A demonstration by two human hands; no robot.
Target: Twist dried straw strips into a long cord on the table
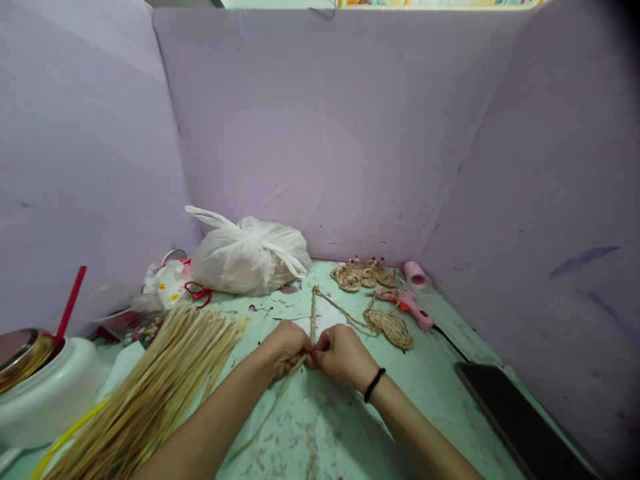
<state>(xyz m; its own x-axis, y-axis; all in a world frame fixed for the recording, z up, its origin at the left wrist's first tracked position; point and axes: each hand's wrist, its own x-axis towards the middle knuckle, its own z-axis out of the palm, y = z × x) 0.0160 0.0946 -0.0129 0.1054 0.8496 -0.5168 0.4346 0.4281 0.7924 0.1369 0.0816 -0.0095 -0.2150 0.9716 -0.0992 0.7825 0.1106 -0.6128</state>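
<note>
My left hand [286, 347] and my right hand [342, 353] meet at the middle of the green table [440, 400], both pinched on a braided straw cord [313, 313]. The braided part runs away from my fingers toward the back wall. Loose straw strands [280, 393] trail from my hands back toward me. My right wrist wears a black band. A thick bundle of straw strips [160, 380] lies just left of my left forearm.
A tied white plastic bag [250, 257] sits at the back. Woven straw coils [393, 327] and small straw pieces [357, 275] lie right of my hands, with a pink glue gun [413, 308] and a pink roll [415, 275]. A white pot [50, 393] stands left, a dark phone [520, 420] right.
</note>
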